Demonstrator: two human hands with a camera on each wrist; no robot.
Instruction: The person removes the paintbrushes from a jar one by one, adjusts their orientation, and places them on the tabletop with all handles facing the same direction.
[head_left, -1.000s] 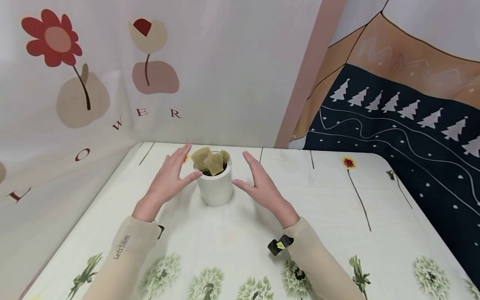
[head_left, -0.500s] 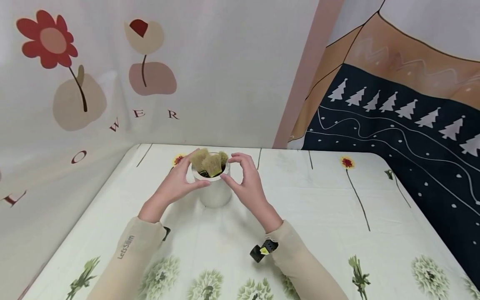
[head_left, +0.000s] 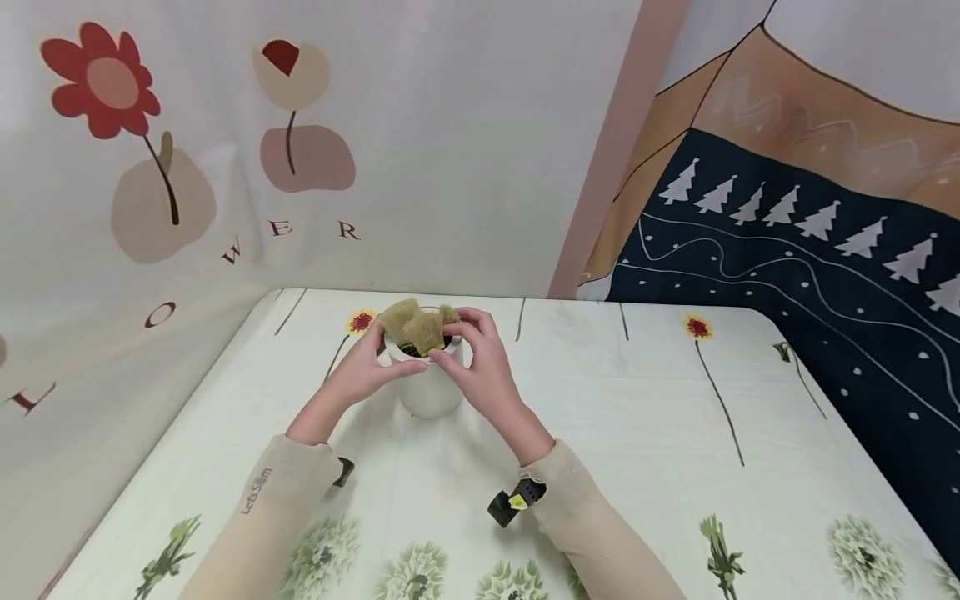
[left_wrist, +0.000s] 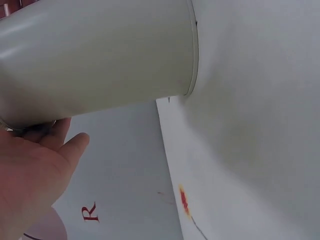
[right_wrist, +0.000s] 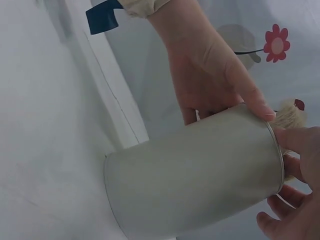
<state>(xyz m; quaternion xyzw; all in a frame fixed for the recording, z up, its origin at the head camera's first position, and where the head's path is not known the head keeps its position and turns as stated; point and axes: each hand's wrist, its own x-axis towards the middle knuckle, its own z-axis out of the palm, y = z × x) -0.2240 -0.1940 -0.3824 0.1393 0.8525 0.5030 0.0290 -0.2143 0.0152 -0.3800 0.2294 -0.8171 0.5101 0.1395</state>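
A white cylindrical container (head_left: 429, 392) stands upright near the back of the table. Several tan, fibrous, sponge-like pieces (head_left: 401, 319) stick out of its mouth, and something dark shows below them. My left hand (head_left: 352, 375) holds the container at its left side, thumb along the near rim. In the left wrist view that hand (left_wrist: 35, 175) is beside the mouth, its fingertips partly hidden. My right hand (head_left: 483, 367) reaches over the right rim, thumb and fingers pinching the front tan piece (head_left: 424, 332). The right wrist view shows its fingers (right_wrist: 295, 197) curled at the mouth.
A white tablecloth (head_left: 615, 400) with printed flowers covers the table. Behind it hangs a pale flower-print curtain (head_left: 450, 167). A dark cloth with printed trees (head_left: 787, 250) hangs at the right. Black straps with small devices (head_left: 517, 498) sit on both wrists.
Both hands have moved inward from either side to the container. The left now holds its side and rim. The right's fingers have closed in on the front tan piece. The container stays in place.
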